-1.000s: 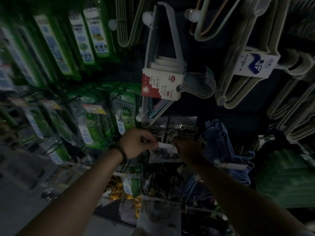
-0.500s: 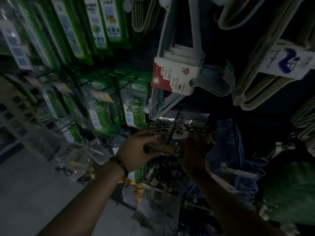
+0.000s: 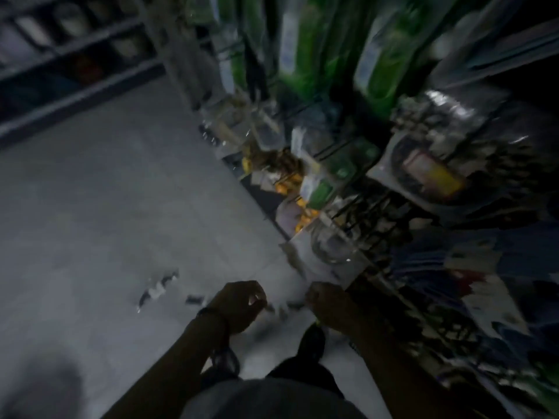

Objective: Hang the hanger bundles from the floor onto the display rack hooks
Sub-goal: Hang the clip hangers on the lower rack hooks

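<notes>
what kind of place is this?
Most likely a shop aisle: green packaged goods hang on rack hooks, with shelving across a bare grey floor.

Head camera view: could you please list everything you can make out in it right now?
Floor: one, grey, left and centre.
Display rack: one, dark wire hooks, right half.
Small items: several, dark and white, scattered on the floor near the hands; too blurred to identify.
Green packets: several, hanging at the rack's top.
Clear bags: several, on hooks mid rack.
Yellow-orange goods: a cluster, low on the rack.
Blue goods: a blurred bunch, right of the clear bags.
Shelving: one unit, dark, upper left.
Shoe: one, dark, between the arms.
Wristband: one, dark, left wrist.
Left hand: fingers curled, over the floor; contents unclear.
Right hand: curled, beside the rack; contents unclear.
</notes>
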The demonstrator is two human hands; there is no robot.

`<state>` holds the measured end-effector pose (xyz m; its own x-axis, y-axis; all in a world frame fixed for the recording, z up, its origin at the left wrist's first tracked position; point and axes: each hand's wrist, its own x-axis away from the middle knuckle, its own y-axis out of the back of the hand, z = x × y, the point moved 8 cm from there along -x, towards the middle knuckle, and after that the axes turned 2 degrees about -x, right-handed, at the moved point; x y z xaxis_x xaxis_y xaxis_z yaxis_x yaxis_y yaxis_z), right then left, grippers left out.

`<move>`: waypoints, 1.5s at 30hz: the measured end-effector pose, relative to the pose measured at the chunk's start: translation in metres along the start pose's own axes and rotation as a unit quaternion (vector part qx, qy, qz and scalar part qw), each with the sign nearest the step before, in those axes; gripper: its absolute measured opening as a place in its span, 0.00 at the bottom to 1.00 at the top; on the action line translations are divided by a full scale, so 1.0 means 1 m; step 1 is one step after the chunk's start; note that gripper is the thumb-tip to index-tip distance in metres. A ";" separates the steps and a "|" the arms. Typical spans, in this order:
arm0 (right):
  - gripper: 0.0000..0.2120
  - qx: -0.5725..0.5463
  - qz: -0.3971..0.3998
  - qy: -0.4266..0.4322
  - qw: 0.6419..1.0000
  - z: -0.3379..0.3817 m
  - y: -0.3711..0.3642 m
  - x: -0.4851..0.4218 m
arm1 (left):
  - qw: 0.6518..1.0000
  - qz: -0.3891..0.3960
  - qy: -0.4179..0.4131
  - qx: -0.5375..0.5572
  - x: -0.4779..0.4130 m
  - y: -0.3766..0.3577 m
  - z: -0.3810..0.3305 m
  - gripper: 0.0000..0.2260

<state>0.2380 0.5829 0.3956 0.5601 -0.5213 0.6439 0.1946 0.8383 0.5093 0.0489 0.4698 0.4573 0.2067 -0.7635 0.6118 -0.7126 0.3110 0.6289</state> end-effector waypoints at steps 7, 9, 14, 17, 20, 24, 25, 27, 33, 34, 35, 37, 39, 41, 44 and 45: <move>0.15 0.016 0.045 -0.069 0.996 -0.034 -0.092 -0.057 | 0.992 0.064 0.104 0.024 0.004 -0.063 0.128 0.10; 0.13 0.015 0.057 -0.105 0.993 -0.033 -0.116 -0.075 | 0.990 0.083 0.118 0.015 -0.014 -0.084 0.164 0.11; 0.17 0.012 0.066 -0.178 0.982 -0.086 -0.197 -0.155 | 0.975 0.211 0.069 -0.023 -0.099 -0.167 0.221 0.13; 0.16 -0.027 0.042 -0.229 0.972 -0.139 -0.244 -0.221 | 0.972 0.226 0.055 -0.045 -0.175 -0.217 0.255 0.13; 0.18 -0.021 0.055 -0.236 0.970 -0.212 -0.313 -0.300 | 0.974 0.206 0.068 -0.066 -0.258 -0.282 0.307 0.12; 0.14 0.005 0.096 -0.276 0.956 -0.316 -0.400 -0.381 | 0.973 0.203 0.084 -0.078 -0.344 -0.365 0.361 0.16; 0.12 0.011 0.090 -0.289 0.953 -0.338 -0.415 -0.400 | 0.973 0.203 0.083 -0.076 -0.363 -0.388 0.372 0.17; 0.19 0.017 0.075 -0.298 0.952 -0.372 -0.441 -0.432 | 0.974 0.193 0.095 -0.067 -0.397 -0.430 0.393 0.21; 0.15 -0.090 0.047 -0.308 0.946 -0.425 -0.499 -0.464 | 0.982 0.137 0.123 -0.034 -0.451 -0.525 0.425 0.33; 0.13 -0.144 0.012 -0.320 0.936 -0.428 -0.502 -0.460 | 0.984 0.128 0.123 -0.026 -0.454 -0.531 0.426 0.34; 0.12 -0.200 -0.016 -0.334 0.921 -0.431 -0.506 -0.455 | 0.985 0.118 0.126 -0.017 -0.454 -0.534 0.427 0.35; 0.14 -0.214 -0.058 -0.331 0.917 -0.423 -0.502 -0.443 | 0.986 0.092 0.136 0.002 -0.451 -0.529 0.431 0.38; 0.16 -0.191 -0.116 -0.300 0.927 -0.411 -0.486 -0.433 | 0.985 0.063 0.158 0.032 -0.444 -0.514 0.435 0.40; 0.13 -0.150 -0.125 -0.261 0.945 -0.385 -0.465 -0.424 | 0.979 0.039 0.179 0.085 -0.435 -0.496 0.437 0.40; 0.04 -0.131 -0.098 -0.193 0.967 -0.327 -0.431 -0.422 | 0.956 0.012 0.204 0.209 -0.425 -0.467 0.440 0.39; 0.04 -0.096 -0.083 -0.183 0.975 -0.311 -0.420 -0.426 | 0.948 0.005 0.205 0.244 -0.424 -0.455 0.441 0.38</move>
<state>0.1679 0.5023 -0.2698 0.1897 -0.6452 0.7401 0.4254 0.7334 0.5303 -0.0098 0.4022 -0.2995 0.3713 -0.4464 0.8142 -0.9200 -0.0584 0.3875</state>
